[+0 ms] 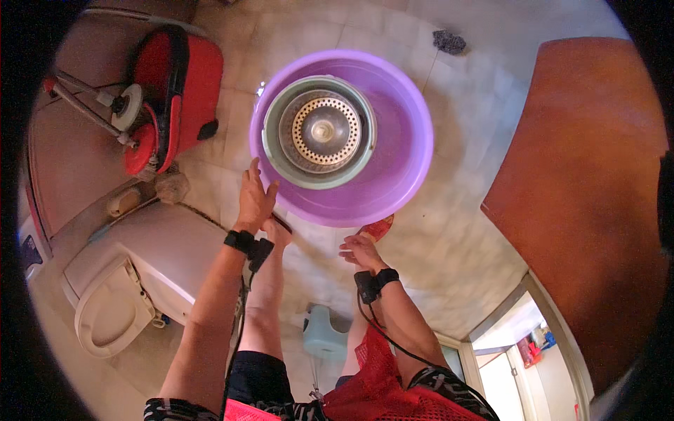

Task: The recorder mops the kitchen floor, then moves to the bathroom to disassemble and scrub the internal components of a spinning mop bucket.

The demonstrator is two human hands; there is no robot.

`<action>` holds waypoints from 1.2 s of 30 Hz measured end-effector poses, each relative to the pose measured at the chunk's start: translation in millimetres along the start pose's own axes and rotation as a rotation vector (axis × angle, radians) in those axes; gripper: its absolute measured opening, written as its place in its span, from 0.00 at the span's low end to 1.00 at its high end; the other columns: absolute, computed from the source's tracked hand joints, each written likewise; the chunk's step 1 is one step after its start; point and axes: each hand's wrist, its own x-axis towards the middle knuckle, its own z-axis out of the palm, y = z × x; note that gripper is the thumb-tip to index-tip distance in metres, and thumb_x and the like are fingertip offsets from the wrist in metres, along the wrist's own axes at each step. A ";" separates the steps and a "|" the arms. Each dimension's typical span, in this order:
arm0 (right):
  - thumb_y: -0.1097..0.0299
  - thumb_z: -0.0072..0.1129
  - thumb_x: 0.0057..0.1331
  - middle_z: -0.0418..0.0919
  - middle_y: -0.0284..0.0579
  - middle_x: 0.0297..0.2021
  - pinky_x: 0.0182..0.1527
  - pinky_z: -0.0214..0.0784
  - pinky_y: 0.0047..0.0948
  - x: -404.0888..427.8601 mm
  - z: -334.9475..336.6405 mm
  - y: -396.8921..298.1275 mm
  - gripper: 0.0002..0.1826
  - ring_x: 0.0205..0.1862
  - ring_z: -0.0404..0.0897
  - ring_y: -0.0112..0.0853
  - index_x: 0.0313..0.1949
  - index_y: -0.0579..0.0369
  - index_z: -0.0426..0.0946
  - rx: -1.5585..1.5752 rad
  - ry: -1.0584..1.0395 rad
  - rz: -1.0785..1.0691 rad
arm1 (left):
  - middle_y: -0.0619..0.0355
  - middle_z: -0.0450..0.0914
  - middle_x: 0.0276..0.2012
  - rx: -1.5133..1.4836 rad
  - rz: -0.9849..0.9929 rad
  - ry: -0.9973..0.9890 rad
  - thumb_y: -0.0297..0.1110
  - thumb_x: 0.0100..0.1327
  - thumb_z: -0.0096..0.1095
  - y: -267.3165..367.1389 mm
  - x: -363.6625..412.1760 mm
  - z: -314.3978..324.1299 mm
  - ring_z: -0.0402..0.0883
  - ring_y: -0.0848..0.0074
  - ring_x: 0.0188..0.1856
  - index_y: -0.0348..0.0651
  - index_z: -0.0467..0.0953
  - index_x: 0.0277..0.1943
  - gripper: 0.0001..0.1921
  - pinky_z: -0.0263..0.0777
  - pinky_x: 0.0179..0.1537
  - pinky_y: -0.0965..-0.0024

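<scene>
A wide purple plastic basin (397,147) stands on the floor ahead of me. Inside it, towards the left, is a grey-green round tub (316,182), and in that sits a round metal piece with a ring of holes and a central knob (322,130). My left hand (256,194) is beside the basin's lower left rim, fingers apart and holding nothing; whether a finger touches the rim is unclear. Below the basin's near edge, my right hand (363,251) hovers above my right foot, fingers loosely bent, with no object visible in it. Both wrists wear black straps with small devices and cables.
A red bucket with a mop wringer (197,89) and mop poles stands at the upper left. Left of me is a toilet (113,310). A light-blue stool (324,334) is between my legs. A dark scrubbing pad (449,42) lies on the tiles; a brown door (584,158) is at right.
</scene>
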 end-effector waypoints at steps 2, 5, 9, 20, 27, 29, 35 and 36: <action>0.62 0.53 0.70 0.80 0.41 0.39 0.37 0.75 0.26 -20.6 10.1 -26.3 0.13 0.37 0.82 0.33 0.49 0.54 0.71 -0.039 0.043 -0.050 | 0.34 0.67 0.55 0.103 0.071 0.015 0.29 0.59 0.63 12.2 -18.2 -6.1 0.70 0.45 0.53 0.33 0.55 0.67 0.35 0.68 0.54 0.54; 0.64 0.52 0.71 0.80 0.41 0.38 0.35 0.74 0.26 -37.3 11.0 -71.6 0.11 0.37 0.82 0.32 0.47 0.56 0.73 -0.103 0.114 -0.184 | 0.35 0.68 0.54 0.081 0.030 -0.006 0.27 0.58 0.62 32.5 -40.8 -1.3 0.70 0.45 0.54 0.32 0.59 0.65 0.33 0.67 0.56 0.55; 0.67 0.51 0.70 0.77 0.43 0.41 0.33 0.74 0.27 -33.0 4.5 -126.3 0.16 0.36 0.81 0.32 0.55 0.56 0.69 -0.281 0.204 -0.334 | 0.36 0.68 0.52 -0.176 -0.105 0.077 0.29 0.56 0.64 20.9 -58.2 41.0 0.69 0.46 0.55 0.31 0.64 0.60 0.30 0.65 0.56 0.55; 0.40 0.48 0.67 0.58 0.48 0.68 0.62 0.59 0.43 -50.5 25.6 -267.6 0.44 0.65 0.64 0.40 0.73 0.48 0.42 -0.487 0.308 -0.418 | 0.40 0.67 0.56 -0.044 0.078 -0.138 0.38 0.52 0.70 139.4 4.2 65.6 0.68 0.50 0.58 0.31 0.60 0.64 0.39 0.64 0.58 0.55; 0.40 0.48 0.68 0.64 0.44 0.65 0.63 0.59 0.36 -71.3 45.5 -335.3 0.37 0.64 0.65 0.35 0.69 0.49 0.58 -0.611 -0.052 -0.261 | 0.40 0.64 0.61 -0.002 -0.003 -0.378 0.45 0.53 0.70 154.8 28.2 63.2 0.65 0.50 0.61 0.33 0.55 0.68 0.45 0.60 0.61 0.52; 0.53 0.55 0.68 0.79 0.41 0.50 0.55 0.67 0.32 -43.0 -1.7 -371.7 0.23 0.51 0.76 0.30 0.57 0.52 0.73 -1.080 0.074 -0.443 | 0.41 0.67 0.59 0.051 -0.009 -0.351 0.43 0.54 0.69 147.2 29.1 78.8 0.68 0.51 0.58 0.38 0.56 0.67 0.42 0.62 0.58 0.52; 0.69 0.53 0.62 0.74 0.59 0.51 0.53 0.67 0.43 36.8 -128.2 -511.6 0.26 0.55 0.72 0.50 0.61 0.52 0.67 -1.414 0.937 -0.754 | 0.44 0.70 0.54 0.013 -0.021 -0.340 0.36 0.52 0.68 129.6 26.5 107.9 0.70 0.53 0.55 0.37 0.64 0.62 0.34 0.63 0.55 0.52; 0.71 0.52 0.61 0.69 0.62 0.56 0.57 0.65 0.45 43.1 -152.3 -533.7 0.30 0.59 0.67 0.53 0.65 0.49 0.63 -1.564 1.024 -0.812 | 0.43 0.70 0.54 0.019 0.022 -0.288 0.35 0.53 0.67 131.9 25.0 113.6 0.70 0.51 0.54 0.38 0.63 0.63 0.35 0.63 0.55 0.51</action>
